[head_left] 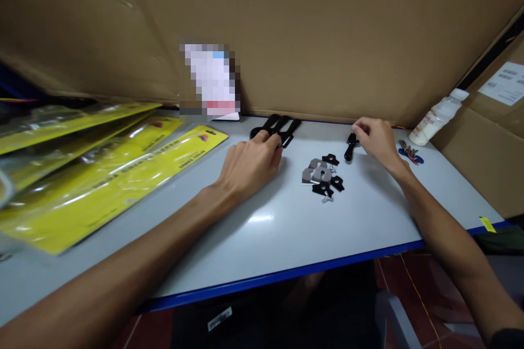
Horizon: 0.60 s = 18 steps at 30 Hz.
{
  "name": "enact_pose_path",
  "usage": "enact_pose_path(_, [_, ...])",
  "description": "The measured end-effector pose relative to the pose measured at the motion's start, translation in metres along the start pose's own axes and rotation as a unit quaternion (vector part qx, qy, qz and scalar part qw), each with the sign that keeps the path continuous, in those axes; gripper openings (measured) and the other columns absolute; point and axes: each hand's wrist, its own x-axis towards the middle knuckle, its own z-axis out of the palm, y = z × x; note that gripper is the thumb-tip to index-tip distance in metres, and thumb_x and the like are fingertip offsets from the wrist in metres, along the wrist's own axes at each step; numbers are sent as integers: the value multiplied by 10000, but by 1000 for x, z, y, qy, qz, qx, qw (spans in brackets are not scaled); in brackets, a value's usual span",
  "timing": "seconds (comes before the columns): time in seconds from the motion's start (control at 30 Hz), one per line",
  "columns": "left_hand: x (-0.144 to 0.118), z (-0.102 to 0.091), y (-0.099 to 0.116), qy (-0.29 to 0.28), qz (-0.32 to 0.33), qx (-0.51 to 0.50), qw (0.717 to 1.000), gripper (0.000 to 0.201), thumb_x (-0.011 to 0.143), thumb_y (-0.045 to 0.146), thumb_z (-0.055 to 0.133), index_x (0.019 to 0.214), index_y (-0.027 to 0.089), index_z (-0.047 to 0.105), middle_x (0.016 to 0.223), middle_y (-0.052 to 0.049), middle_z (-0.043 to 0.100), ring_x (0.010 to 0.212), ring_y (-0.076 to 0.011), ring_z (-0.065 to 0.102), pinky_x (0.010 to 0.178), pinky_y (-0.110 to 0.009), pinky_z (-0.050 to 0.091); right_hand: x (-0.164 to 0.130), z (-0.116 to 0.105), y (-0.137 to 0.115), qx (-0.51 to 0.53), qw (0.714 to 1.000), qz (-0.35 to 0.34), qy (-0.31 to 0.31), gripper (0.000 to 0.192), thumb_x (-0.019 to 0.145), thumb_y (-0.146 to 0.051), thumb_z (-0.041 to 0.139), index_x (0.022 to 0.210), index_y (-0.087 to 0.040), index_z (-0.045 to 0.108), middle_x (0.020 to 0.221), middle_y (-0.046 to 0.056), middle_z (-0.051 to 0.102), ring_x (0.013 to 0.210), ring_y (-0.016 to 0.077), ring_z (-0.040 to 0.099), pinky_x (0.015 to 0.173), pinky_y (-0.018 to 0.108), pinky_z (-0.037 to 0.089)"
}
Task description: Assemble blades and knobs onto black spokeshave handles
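My left hand point(250, 162) reaches across the grey table point(286, 229), its fingertips on a cluster of long black plastic parts point(277, 126) lying near the cardboard wall. My right hand point(375, 139) is further right, fingers closed on one small black handle-shaped part point(349, 150) that rests on the table. Between the hands lies a small pile of black and grey flat pieces with a wing screw point(323, 176).
Yellow blister packages point(102, 174) are stacked at the left. A white plastic bottle point(438, 116) lies at the back right against cardboard boxes, with a small blue and red item point(410, 151) beside it. The table has a blue front edge point(286, 275). A cardboard wall point(286, 32) backs the table.
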Motion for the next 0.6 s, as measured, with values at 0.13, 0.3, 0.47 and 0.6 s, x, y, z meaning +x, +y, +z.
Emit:
enact_pose_path(0.13, [-4,0,5,-3,70,-64,996,276,960,276,392,995,193,654,981,-66,728,836,-250,686,631,-333,422,4,-6,13,-105,991,58,-50,258,922,-332,538,921,-181,747,877,100,736,813,234,661,672,299,408])
enact_pose_path(0.3, [-11,6,14,-15,172,-117,978,303,968,281,389,1046,196,669,1024,-61,715,766,-204,661,584,-320,387,-1,4,13,-169,968,92,-159,508,955,-550,449,886,-138,737,935,190,715,867,305,676,690,353,451])
enact_pose_path(0.47, [-14,9,17,-17,205,-131,970,321,977,273,372,1004,191,681,954,-61,702,752,-192,645,581,-312,372,-2,12,4,-149,959,92,-223,473,893,-570,518,875,-148,731,951,179,719,894,306,673,703,360,466])
enact_pose_path(0.6, [-12,10,13,-14,189,-140,972,307,969,266,382,997,187,678,935,-57,706,738,-193,650,588,-310,386,3,6,9,-113,947,111,-280,284,818,-418,613,705,-173,700,782,97,729,759,227,675,631,288,448])
